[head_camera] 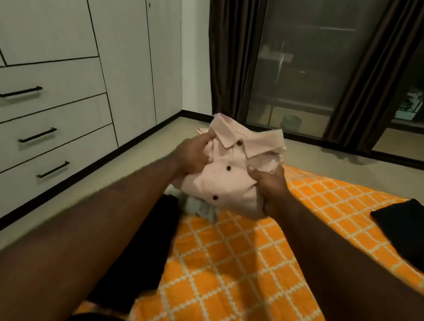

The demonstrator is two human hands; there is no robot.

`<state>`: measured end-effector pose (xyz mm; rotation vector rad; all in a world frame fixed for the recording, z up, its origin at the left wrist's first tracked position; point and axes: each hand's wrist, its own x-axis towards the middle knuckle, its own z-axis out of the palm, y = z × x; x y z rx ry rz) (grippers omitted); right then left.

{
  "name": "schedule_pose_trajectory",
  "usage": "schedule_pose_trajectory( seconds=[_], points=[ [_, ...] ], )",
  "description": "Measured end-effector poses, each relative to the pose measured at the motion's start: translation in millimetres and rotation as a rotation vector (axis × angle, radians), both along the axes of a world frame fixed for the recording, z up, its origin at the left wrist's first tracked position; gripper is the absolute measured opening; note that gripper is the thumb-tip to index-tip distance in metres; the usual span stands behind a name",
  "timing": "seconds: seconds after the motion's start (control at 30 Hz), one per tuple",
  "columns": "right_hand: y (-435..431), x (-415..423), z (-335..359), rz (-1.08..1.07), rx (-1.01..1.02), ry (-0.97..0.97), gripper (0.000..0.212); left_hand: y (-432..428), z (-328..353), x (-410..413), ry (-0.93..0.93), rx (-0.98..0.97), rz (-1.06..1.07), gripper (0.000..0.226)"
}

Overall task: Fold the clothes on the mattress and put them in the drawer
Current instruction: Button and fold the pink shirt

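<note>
A folded pale pink shirt point(230, 173) with dark buttons and a collar is held up above the far left corner of the orange checked mattress point(259, 261). My left hand point(192, 155) grips its left side near the collar. My right hand point(269, 186) grips its right side, thumb on top. More pale cloth point(203, 207) lies beneath the shirt. The white wardrobe on the left has three drawers point(33, 134) with black handles, all closed.
A dark folded garment point(417, 230) lies at the mattress's right edge. Another dark garment point(145, 246) lies along the mattress's left edge. A strip of beige floor point(85, 211) separates mattress and wardrobe. Dark curtains point(229, 41) and glass doors stand at the back.
</note>
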<state>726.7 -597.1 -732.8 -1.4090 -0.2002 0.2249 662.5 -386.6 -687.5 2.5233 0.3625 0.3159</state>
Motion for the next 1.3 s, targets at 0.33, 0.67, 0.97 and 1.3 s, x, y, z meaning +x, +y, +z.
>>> schedule_pose_trajectory(
  seconds=[0.33,0.67,0.97,1.3],
  points=[
    [156.3,33.1,-18.4,0.052,-0.483,-0.054,0.095,130.0,-44.6,17.0,0.108,0.196,0.226,0.074],
    [158.1,16.4,-101.2,0.011,-0.820,-0.106,0.095,121.6,-128.4,14.8,0.368,0.285,0.147,0.071],
    [118.2,9.3,-90.2,0.103,-0.701,-0.135,0.079,64.8,-89.6,-24.8,0.115,0.738,0.437,0.062],
    [-47.4,-2.3,-46.1,0.185,-0.989,-0.260,0.076,-111.1,-57.4,-36.7,0.011,0.356,0.099,0.058]
  ],
)
